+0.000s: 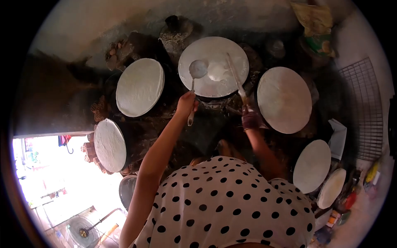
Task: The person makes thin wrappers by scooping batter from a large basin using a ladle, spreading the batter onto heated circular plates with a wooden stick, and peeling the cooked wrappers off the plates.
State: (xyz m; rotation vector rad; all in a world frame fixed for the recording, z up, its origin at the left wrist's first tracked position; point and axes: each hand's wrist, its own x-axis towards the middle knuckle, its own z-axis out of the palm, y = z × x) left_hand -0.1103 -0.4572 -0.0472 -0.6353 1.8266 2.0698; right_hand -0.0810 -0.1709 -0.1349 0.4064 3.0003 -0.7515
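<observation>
- Nearest, the polka-dot shirt (225, 202) of the person fills the bottom middle.
- The right hand (253, 118), in a dark covering, appears to grip the near end of a long flat stick (235, 73); its exact finger positions I cannot tell.
- The left hand (187, 103) has its fingers curled around the handle of a ladle (198, 69), the handle's end poking out below.
- To either side, the left disc (140, 87) and the right disc (284, 100) are round and pale.
- Farther, the middle disc (190, 51) lies beneath ladle bowl and stick tip, with a bright white patch (218, 72) between them.
- Beyond, upper right, hangs a yellowish sack (315, 20).
</observation>
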